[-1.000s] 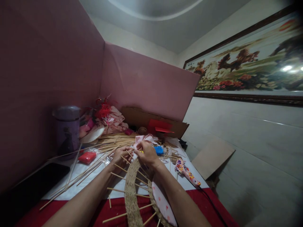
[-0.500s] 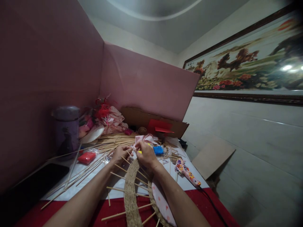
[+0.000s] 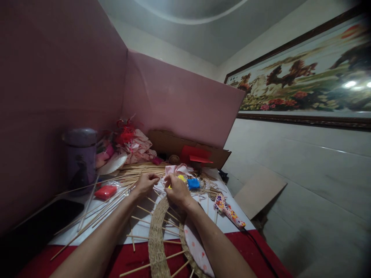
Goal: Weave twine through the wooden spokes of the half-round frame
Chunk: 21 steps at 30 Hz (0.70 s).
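Note:
A curved woven band of brown cord (image 3: 157, 235) runs across thin wooden sticks, with a second woven edge and a white panel with pink marks (image 3: 197, 247) to its right. At the band's far end, my right hand (image 3: 177, 190) is closed, its fingertips pinched on something too small to make out. Just left of it my left hand (image 3: 147, 183) has its thumb and fingertips together above the stick ends; whatever they hold is hidden.
Loose sticks (image 3: 116, 208), a red packet (image 3: 106, 192), a purple container (image 3: 81, 158) and a dark phone (image 3: 60, 214) lie left. Blue (image 3: 193, 183) and yellow packets sit beyond my right hand. A flower-patterned glue gun (image 3: 228, 212) with a cord lies right.
My left hand has moved slightly up and away from the band's far end. The woven band and its sticks have shifted a little to the left.

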Motion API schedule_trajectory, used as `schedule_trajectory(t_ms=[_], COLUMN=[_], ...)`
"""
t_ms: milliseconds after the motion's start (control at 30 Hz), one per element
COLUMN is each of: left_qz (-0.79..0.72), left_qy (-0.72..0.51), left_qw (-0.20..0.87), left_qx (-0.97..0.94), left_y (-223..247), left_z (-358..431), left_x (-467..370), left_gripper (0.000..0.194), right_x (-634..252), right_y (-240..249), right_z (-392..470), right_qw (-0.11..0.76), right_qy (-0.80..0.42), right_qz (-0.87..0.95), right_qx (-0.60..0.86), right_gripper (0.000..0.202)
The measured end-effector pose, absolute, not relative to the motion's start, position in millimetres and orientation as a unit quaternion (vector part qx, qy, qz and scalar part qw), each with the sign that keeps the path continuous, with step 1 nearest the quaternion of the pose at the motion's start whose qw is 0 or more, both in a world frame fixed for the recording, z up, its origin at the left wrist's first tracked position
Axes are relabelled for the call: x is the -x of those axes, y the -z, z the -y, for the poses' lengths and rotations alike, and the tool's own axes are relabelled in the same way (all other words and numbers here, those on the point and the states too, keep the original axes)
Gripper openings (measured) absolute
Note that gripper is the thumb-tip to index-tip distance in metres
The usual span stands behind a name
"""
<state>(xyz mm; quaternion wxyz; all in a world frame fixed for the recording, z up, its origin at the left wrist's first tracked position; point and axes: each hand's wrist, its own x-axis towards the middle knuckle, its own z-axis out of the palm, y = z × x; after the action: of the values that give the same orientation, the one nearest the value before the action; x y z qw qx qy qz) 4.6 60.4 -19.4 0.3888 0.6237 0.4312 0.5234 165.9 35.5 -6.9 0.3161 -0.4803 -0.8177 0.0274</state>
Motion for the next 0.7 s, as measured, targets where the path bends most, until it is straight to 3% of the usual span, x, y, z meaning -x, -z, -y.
schedule_trajectory(t_ms=[100, 400, 700], left_qz=[-0.434, -0.443, -0.432], left_qy=[-0.478, -0.428, -0.455], left_qw=[0.352, 0.328, 0.351], left_qx=[-0.677, -0.717, -0.695], left_y=[17, 12, 2], left_z=[-67, -59, -48], left_x=[0, -11, -14], left_gripper=[0.004, 0.015, 0.016], right_x=[-168, -170, -170], right_y=[8, 1, 0], right_z=[-37, -30, -28], right_qw=[0.295, 0.298, 0.296], right_qy=[-0.025, 0.029, 0.053], right_qz=[0.816, 0.8, 0.799], right_qx=[0.497, 0.519, 0.521], right_gripper=[0.031, 0.011, 0.017])
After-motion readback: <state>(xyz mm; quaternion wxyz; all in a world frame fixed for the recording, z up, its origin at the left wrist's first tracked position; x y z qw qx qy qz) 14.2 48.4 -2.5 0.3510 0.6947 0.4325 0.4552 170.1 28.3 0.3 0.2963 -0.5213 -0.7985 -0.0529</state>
